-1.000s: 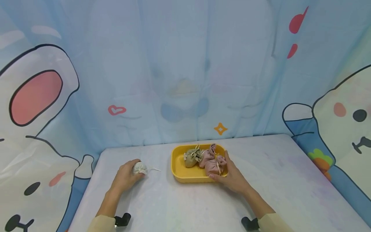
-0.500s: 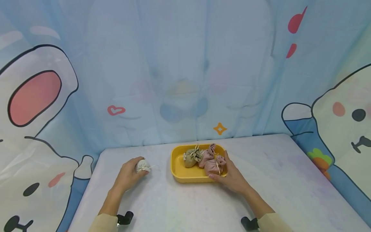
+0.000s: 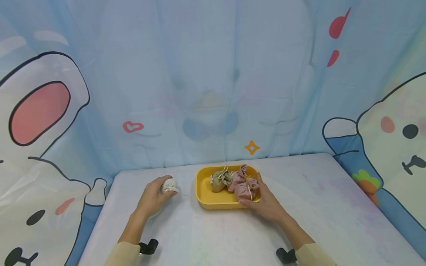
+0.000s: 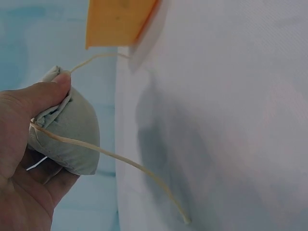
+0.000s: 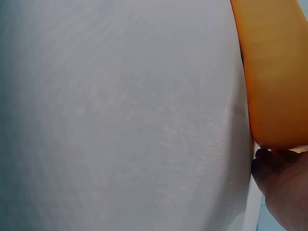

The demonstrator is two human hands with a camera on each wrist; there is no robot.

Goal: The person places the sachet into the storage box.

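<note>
My left hand [image 3: 152, 199] holds a small pale drawstring pouch [image 3: 170, 185] between thumb and fingers, left of a yellow tray [image 3: 217, 206]. Seen from the left wrist, the pouch [image 4: 79, 132] is greyish cloth, raised over the table, with two cream cords trailing from its gathered neck. My right hand [image 3: 269, 205] grips the tray's right end, thumb at the front side and fingers along the end wall. Inside the tray lie an olive-green pouch [image 3: 218, 182] and two dusty-pink pouches, one behind [image 3: 235, 181] and one in front [image 3: 243, 193].
A white cloth-covered table [image 3: 219, 236] lies under everything. Behind it hangs a light-blue curtain [image 3: 206, 74] printed with cartoon animals. A black wrist camera mount [image 3: 148, 246] sits at the left wrist, and another mount [image 3: 285, 255] at the right.
My left hand has moved to the right and slightly away from me with the pale pouch, closer to the tray. The right hand and the tray have stayed in place.
</note>
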